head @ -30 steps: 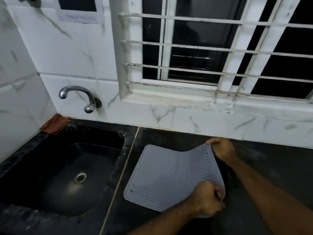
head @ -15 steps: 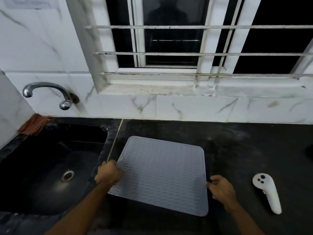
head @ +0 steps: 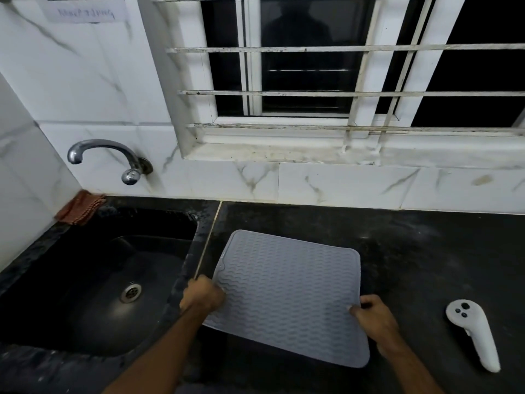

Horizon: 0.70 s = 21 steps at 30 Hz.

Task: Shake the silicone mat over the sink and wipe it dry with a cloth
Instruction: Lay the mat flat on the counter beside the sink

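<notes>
Between the left hand [head: 202,296] and the right hand [head: 374,315], each pinching one side edge, the mat [head: 289,294] lies on the table [head: 412,251] right of the sink [head: 93,282], and this floppy sheet could fold or drip before reaching it.

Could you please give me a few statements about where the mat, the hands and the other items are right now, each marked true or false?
1. Both hands grip the silicone mat, left hand and right hand on opposite edges. True.
2. The mat is over the sink. False: it is over the counter, right of the sink.
3. A reddish cloth lies at the sink's back left corner. True.
4. Water runs from the tap. False: no stream shows.
5. A white controller lies right of the mat. True.
</notes>
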Motion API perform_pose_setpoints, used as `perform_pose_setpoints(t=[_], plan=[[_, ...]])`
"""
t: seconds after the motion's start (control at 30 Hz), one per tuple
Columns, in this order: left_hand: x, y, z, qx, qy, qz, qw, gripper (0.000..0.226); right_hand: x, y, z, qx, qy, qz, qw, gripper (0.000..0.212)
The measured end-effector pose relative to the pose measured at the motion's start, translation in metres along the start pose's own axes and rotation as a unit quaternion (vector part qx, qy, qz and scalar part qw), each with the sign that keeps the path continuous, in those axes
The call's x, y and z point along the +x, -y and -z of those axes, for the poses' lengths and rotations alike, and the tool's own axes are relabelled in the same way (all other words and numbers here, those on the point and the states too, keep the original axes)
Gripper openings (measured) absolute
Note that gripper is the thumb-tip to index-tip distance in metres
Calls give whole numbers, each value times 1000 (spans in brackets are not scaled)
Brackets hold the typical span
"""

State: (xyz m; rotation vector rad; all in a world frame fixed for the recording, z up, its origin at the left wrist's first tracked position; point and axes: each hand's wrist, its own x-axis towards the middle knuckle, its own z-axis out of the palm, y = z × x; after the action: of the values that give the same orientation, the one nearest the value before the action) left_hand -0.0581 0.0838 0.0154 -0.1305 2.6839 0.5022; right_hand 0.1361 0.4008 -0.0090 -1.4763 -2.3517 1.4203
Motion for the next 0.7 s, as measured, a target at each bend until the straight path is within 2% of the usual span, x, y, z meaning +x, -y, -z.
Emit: perform_pose_setpoints(t=[0.17, 0.43, 0.7], plan=[[-7, 4, -10, 1, -32, -69, 997, 26, -4, 2, -3, -73, 10, -6, 997, 21], [7, 19, -17, -84, -44, -77, 992, 51, -8, 1, -12, -71, -14, 3, 997, 28], [6, 24, -17, -174, -88, -88, 977, 33, -19, 15, -7, 1, -62, 61, 996, 26]])
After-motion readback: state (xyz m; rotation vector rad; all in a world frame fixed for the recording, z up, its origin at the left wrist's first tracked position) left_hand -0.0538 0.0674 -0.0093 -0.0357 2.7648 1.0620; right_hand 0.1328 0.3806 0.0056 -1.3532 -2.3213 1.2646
